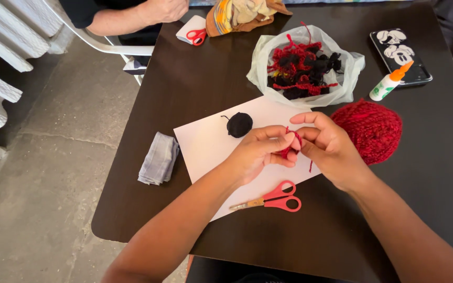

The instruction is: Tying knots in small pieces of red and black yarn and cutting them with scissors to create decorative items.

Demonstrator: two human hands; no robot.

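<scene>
My left hand (258, 152) and my right hand (329, 147) meet over a white sheet of paper (211, 144), both pinching a small bundle of red yarn (290, 149) between the fingertips. A short red strand hangs below it. A big ball of red yarn (374, 128) lies just right of my right hand. A small black pompom (239, 124) rests on the paper, left of my hands. Red-handled scissors (274, 199) lie shut at the paper's near edge, below my hands.
A clear plastic bag (268, 57) of red and black yarn bits sits behind the paper. A glue bottle (390, 82) and a black phone case (400, 50) lie at the right. A folded grey cloth (158, 158) lies left. Another person's hand (161, 10), more scissors (197, 36) and a fabric bundle (239, 13) are at the far edge of the dark table (195, 84).
</scene>
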